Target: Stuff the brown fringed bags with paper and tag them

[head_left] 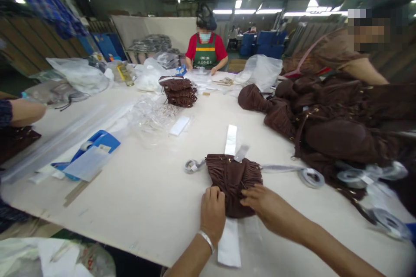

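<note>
Brown fringed bag [231,181] lies on the desk [156,190], white strip [229,246] at its near edge. Step appears to be positioning; next move likely calls for even two-handed control. Left hand [212,212]: fingers curled at left edge. Right hand [271,208]: fingers partly extended, touching right side. Grip undeterminable for both.

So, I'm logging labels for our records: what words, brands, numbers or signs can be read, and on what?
"O?LUN", second letter unclear: on the green apron.
Smaller characters beneath it: too blurred to read.
Reddish lettering on the clear plastic bag, lower left: too blurred to read.
Brown fringed bag in front: no lettering I can make out.
</note>
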Demonstrator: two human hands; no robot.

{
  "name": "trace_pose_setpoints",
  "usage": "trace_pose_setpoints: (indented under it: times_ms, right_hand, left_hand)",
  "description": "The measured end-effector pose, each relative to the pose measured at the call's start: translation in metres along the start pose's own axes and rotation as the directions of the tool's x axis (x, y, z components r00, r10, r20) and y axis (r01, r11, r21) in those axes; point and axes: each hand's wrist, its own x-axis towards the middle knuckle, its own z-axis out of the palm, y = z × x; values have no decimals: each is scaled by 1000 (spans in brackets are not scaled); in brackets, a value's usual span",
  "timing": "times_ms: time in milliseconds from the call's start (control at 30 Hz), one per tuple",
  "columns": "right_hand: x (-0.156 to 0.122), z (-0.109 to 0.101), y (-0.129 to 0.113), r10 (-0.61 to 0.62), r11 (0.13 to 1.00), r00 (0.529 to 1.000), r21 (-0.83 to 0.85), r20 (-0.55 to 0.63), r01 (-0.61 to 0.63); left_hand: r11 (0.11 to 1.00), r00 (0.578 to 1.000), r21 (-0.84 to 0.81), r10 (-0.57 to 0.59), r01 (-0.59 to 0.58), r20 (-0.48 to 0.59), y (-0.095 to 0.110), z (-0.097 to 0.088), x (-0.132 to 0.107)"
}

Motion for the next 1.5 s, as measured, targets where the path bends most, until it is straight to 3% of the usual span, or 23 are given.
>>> trace_pose_setpoints:
  times_ms: [67,133,233,333,500,667,833,967,1067,1167,1333,1400,1500]
  right_hand:
    - [53,-21,-4,139,989,980,-24,-143,-144]
    - [112,-21,-4,218,967,951,-79,-221,-241]
    - [178,10,2,341,922,935,-161,-95,-352]
    - [200,45,18,429,886,902,-178,-36,-428]
    - [195,66,49,541,822,837,-160,-77,-546]
    - [195,78,71,601,774,790,-157,-125,-614]
    - [202,87,81,565,790,805,-163,-179,-591]
    - [203,62,69,514,830,842,-152,-165,-537]
    - [179,32,42,380,904,904,-130,-197,-408]
    - [127,21,14,227,963,936,-83,-267,-257]
    - [48,62,3,350,926,911,-68,-219,-372]
    - [37,77,5,379,918,901,-41,-212,-396]
    - [36,79,9,383,920,888,16,-256,-392]
  left_hand:
    - [999,1000,39,-12,11,26,0,1,1]
    - [999,999,43,-20,18,49,1,-2,3]
    - [997,997,-41,-71,71,15,-1,-5,5]
    - [954,975,-214,-222,210,-31,-8,-3,3]
    - [825,935,-440,-320,356,156,-24,3,4]
    - [791,902,-435,-365,431,230,-31,8,12]
    - [807,885,-370,-385,460,261,-36,8,22]
    - [834,887,-321,-370,448,276,-38,6,27]
    - [837,882,-308,-368,453,296,-38,4,28]
    - [823,868,-313,-377,474,323,-38,2,30]
    - [855,868,-258,-349,449,354,-42,0,32]
    - [882,872,-218,-321,418,369,-44,-3,34]
    - [934,868,-105,-269,340,416,-40,-15,41]
